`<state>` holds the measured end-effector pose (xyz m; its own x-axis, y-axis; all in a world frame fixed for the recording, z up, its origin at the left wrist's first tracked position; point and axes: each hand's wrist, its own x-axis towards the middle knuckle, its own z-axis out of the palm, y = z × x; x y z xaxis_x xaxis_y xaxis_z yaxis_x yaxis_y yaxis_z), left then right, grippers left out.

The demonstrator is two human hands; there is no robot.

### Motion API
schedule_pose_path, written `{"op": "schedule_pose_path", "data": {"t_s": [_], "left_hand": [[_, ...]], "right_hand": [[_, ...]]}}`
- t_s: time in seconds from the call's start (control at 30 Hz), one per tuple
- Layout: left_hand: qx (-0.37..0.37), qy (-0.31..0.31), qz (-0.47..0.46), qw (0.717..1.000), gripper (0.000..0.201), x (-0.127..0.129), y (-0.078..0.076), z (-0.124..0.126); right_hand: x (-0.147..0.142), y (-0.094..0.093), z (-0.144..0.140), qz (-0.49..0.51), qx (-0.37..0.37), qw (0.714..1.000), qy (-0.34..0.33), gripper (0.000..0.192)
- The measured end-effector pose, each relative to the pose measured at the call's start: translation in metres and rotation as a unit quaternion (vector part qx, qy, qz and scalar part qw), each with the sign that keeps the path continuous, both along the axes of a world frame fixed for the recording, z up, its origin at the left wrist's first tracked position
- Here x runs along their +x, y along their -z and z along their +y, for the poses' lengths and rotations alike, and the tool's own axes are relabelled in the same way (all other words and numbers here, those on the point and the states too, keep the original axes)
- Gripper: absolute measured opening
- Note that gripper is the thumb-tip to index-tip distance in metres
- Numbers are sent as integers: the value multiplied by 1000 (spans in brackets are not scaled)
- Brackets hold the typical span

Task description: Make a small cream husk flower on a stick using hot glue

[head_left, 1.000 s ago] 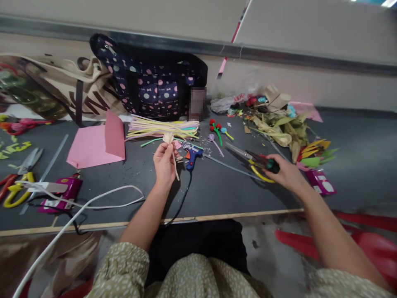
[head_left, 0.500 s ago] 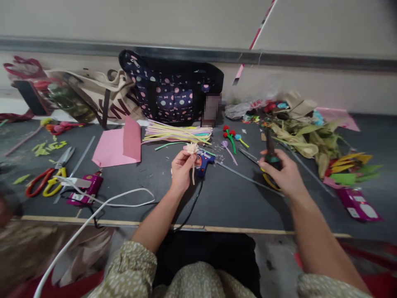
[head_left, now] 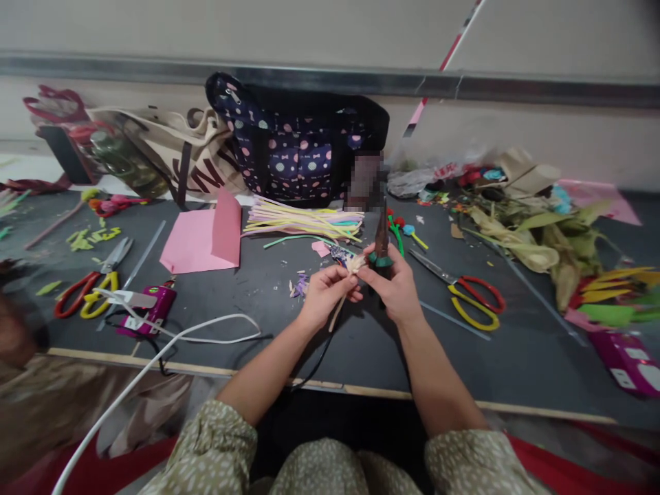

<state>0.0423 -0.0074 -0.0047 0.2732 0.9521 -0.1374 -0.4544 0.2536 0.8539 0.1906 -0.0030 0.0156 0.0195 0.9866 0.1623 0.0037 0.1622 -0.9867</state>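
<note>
My left hand (head_left: 326, 297) pinches a small cream flower (head_left: 355, 263) with a thin stem hanging below the fingers. My right hand (head_left: 396, 285) is wrapped round pliers (head_left: 381, 240) with dark, tapering jaws pointing up and green at the grips. Its thumb and fingertips meet the flower's right side, close to the left fingers. Just behind the flower lies a blue glue gun (head_left: 337, 254), mostly hidden by it and the hands. Purple scraps (head_left: 299, 285) lie left of my left hand. To the right, scissors (head_left: 454, 280) with red and yellow handles rest on the table.
A bundle of pastel fuzzy stems (head_left: 304, 221) and folded pink paper (head_left: 193, 240) lie behind. More scissors (head_left: 97, 282), a purple box (head_left: 149, 309) and a white cable (head_left: 206, 330) are at left. Dried husks (head_left: 531, 240) lie right. A person's hand (head_left: 15, 323) shows at the left edge.
My right hand has lifted the pliers from the right and brought them in to the flower. My left hand has shifted right and slightly down with the flower. The scissors are now uncovered.
</note>
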Motion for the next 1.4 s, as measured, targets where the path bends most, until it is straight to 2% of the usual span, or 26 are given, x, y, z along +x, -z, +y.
{"op": "schedule_pose_path", "data": {"t_s": [0.07, 0.2, 0.33, 0.47, 0.63, 0.7, 0.8, 0.9, 0.97, 1.03, 1.13, 1.2, 1.33, 1.4], "left_hand": [[3, 15, -18, 1000, 38, 1, 0, 0], [42, 33, -38, 998, 59, -1, 1, 1], [70, 25, -18, 997, 52, -4, -1, 0], [62, 1, 0, 998, 46, -6, -3, -2], [65, -43, -15, 997, 37, -8, -5, -1], [53, -48, -39, 997, 34, -8, -8, 0], [19, -56, -83, 995, 36, -9, -13, 2], [-8, -70, -109, 992, 40, -9, -15, 6], [-18, -72, -109, 991, 42, -9, -13, 7], [-19, -74, -93, 993, 43, -8, -9, 7], [-20, -81, -54, 995, 48, -3, -2, 3], [-28, -52, -32, 998, 52, 4, 1, -1], [10, 1, -35, 999, 53, 18, 4, -11], [26, -10, -38, 999, 49, 21, 4, -14]], "right_hand": [[4, 3, -2, 2, -8, 1000, 2, 37], [6, 4, -3, -12, -4, 1000, 3, 34], [3, 1, -4, -56, 23, 998, -9, 31], [0, -2, -6, -80, 33, 996, -13, 31], [-2, -2, -10, -80, 25, 996, 0, 39], [-4, -3, -12, -48, -4, 999, -4, 41], [-6, -4, -13, 94, -88, 991, -22, 40], [-10, -2, -12, 248, -174, 952, -53, 36], [-12, 2, -10, 301, -198, 930, -69, 34], [-14, 6, -8, 322, -190, 925, -60, 33], [-11, 12, -5, 320, -152, 935, -1, 26], [-7, 13, -3, 316, -123, 940, 34, 23], [-3, 8, -3, 347, -98, 928, 88, 27], [-7, 5, -6, 350, -100, 926, 101, 32]]}}
